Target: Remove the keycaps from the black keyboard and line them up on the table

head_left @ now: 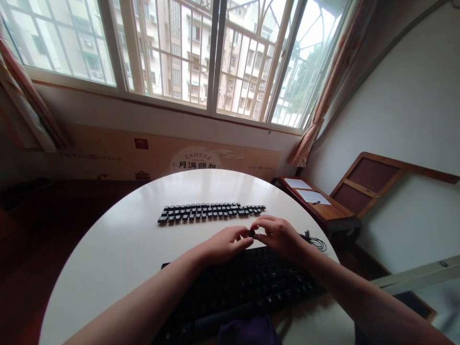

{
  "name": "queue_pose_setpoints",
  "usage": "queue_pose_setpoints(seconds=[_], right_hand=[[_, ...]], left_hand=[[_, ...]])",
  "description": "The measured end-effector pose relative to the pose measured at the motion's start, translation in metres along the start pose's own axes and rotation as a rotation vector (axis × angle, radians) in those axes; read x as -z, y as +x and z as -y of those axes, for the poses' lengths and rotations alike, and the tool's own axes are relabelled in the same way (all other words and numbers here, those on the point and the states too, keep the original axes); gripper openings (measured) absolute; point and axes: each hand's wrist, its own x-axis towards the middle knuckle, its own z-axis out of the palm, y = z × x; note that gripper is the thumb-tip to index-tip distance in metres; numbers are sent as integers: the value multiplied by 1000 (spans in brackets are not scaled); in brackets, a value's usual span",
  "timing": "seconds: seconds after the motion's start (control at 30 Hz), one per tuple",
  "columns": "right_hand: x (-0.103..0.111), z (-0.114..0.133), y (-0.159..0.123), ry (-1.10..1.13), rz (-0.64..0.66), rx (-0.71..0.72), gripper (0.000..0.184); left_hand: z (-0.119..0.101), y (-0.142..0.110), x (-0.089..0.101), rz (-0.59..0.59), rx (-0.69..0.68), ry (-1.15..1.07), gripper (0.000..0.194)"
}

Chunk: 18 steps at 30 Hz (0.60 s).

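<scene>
A small black keycap is between my two hands, just above the far edge of a black keyboard. My left hand pinches it from the left with thumb and fingers. From the other side, the fingertips of my right hand close on it too. My forearms cover parts of the keyboard, whose upper area looks stripped of caps, though it is dark. Beyond my hands, loose black keycaps stand in neat rows on the white round table.
A coiled black cable lies right of my right hand. Purple cloth shows at the keyboard's near edge. Behind the table's right side is a wooden chair beside a low wooden surface with papers and a pen. Windows are ahead.
</scene>
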Motion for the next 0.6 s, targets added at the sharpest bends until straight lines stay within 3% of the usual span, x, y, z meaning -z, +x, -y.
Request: queue_pose_setpoints(seconds=[0.13,0.3,0.6], right_hand=[[11,-58,8,-76,93,-313,15],[17,-120,14,-74,168,-447,15],[-7,-135,22,62,152,-540,33]], left_hand=[[2,1,-1,-13,46,186,44],[5,1,-2,38,11,244,48],[6,0,-2,50,-20,274,49]])
